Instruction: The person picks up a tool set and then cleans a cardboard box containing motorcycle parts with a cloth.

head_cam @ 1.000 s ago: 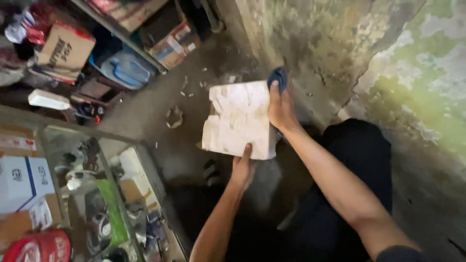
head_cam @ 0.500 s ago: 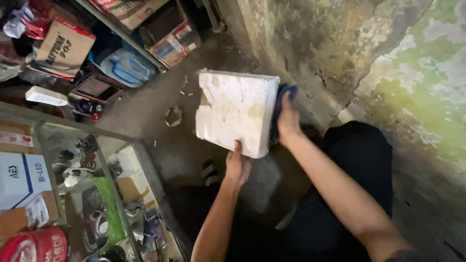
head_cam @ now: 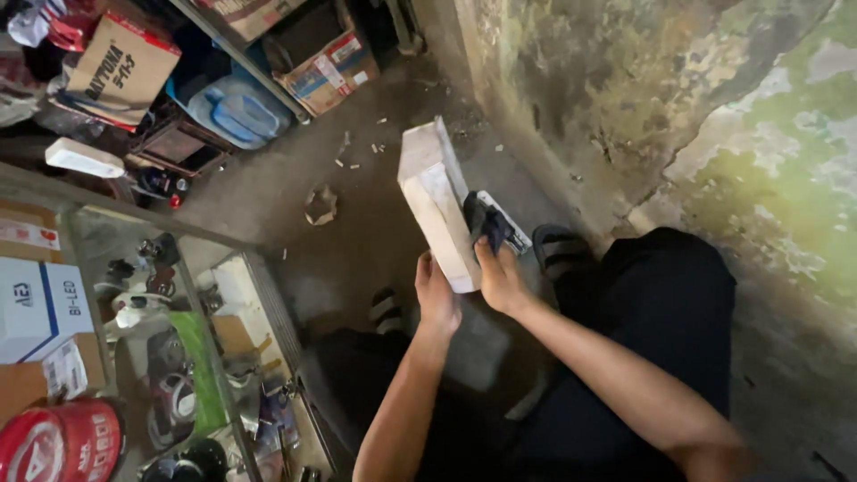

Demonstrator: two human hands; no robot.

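While both hands, left hand (head_cam: 436, 299) and right hand (head_cam: 502, 278), clamp fingers on its lower edge, white slab (head_cam: 436, 202) stands edge-on over floor (head_cam: 357, 232).

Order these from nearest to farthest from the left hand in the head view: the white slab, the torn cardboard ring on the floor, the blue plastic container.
1. White slab: held by the left hand.
2. Torn cardboard ring: on the floor, up-left.
3. Blue plastic container: under the shelf, far up-left.

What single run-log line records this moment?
left hand: grips white slab at its lower edge | right hand: presses dark cloth on slab | slab: edge-on to camera | setting: concrete floor
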